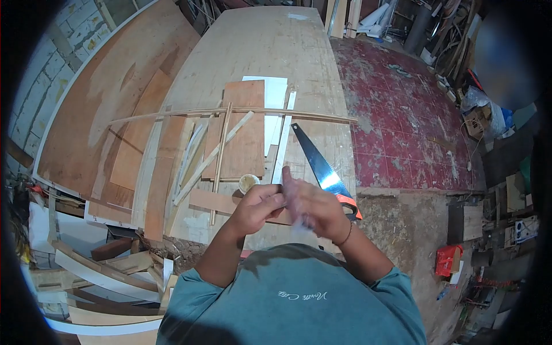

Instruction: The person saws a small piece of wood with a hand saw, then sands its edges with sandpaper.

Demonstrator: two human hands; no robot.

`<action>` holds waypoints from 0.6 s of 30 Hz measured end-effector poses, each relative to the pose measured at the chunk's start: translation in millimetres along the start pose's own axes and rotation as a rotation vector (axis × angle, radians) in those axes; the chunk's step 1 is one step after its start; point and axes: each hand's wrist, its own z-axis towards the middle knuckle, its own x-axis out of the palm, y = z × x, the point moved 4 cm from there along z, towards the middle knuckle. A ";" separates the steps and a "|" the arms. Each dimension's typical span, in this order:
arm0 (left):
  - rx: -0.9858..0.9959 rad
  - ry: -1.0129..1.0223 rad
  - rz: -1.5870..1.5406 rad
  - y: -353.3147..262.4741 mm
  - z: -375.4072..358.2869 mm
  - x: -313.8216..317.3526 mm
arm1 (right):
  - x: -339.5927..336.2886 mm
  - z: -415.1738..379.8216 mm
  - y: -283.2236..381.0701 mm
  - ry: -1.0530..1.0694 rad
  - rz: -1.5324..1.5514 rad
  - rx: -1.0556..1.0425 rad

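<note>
My left hand (257, 208) is raised in front of my chest, thumb and fingers pressed together; anything between them is too small to make out. Close beside it my right hand (322, 211) is smeared by motion, so its fingers and anything in them cannot be told. A hand saw (318, 161) with an orange and black handle lies on the plywood table just beyond my right hand. Past my left hand stands a small round tub (248, 183) with pale contents. A white strip (284, 138) extends away from my hands.
A brown board (237, 129) lies over white sheets (276, 95) on the table (264, 46). Thin wood strips (230, 110) cross it. Large plywood panels (115, 98) lean at the left. Curved wood pieces (103, 282) are stacked lower left; a red floor (402, 121) is at the right.
</note>
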 end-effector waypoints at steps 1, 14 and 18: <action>-0.008 0.040 -0.117 -2.2 -0.9 -1.2 | -6.1 -8.1 -14.2 0.040 0.014 0.148; -0.066 -0.081 0.032 -10.0 -0.8 -3.4 | -5.8 15.8 -7.8 -0.043 -0.133 0.122; -0.046 -0.104 0.073 -22.7 -8.5 5.7 | 4.6 5.7 -13.3 0.010 -0.127 -0.083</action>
